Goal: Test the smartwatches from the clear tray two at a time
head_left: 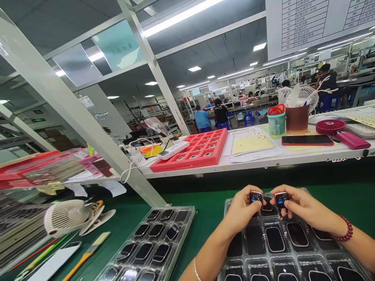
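1. L hand (243,210): grip closed on smartwatch case (256,197), fingers pinching it over clear blister tray (322,259).
2. R hand (301,205): grip closed on 2nd smartwatch case (281,199), just beside the other; red beaded bracelet (344,231) on wrist.
3. Tray pockets hold dark-screened watch units (274,239); tray sits on green mat (202,208).
4. Left of it: 2nd blister tray (152,244), white desk fan (66,216).
5. Far worktop (234,166): red foam tray (193,150), power strip (173,150), phone (307,140).
6. Co-workers (212,116) sit farther back, at other benches.
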Motion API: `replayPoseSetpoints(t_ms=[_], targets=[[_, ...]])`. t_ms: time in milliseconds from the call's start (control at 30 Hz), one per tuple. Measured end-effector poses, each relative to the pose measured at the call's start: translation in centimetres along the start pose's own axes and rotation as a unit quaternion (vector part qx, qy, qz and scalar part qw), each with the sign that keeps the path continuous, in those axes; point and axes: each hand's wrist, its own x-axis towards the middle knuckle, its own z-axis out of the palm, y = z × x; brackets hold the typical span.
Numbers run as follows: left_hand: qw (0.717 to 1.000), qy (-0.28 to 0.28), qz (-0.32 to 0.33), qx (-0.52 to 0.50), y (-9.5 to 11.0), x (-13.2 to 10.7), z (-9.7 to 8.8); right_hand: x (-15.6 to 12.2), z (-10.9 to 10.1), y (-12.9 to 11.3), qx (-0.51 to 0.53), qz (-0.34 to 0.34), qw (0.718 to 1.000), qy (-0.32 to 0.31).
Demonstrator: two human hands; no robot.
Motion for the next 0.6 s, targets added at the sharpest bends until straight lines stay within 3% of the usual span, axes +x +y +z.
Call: replayPoseSetpoints(t_ms=[267,433,600], targets=[[1.0,-0.009,-0.007,-0.004,-0.03,0.02,-0.08,0.08,-0.18,0.13,0.028,0.008,1.0,0.001],[1.0,0.0,-0.003,-0.016,-0.23,0.04,-0.1,0.24,-0.27,0.0,0.042,0.004,0.998,0.038],[1.0,-0.027,-0.003,-0.011,-0.35,0.04,-0.19,0.06,-0.31,0.09,0.02,0.005,0.999,0.041]])
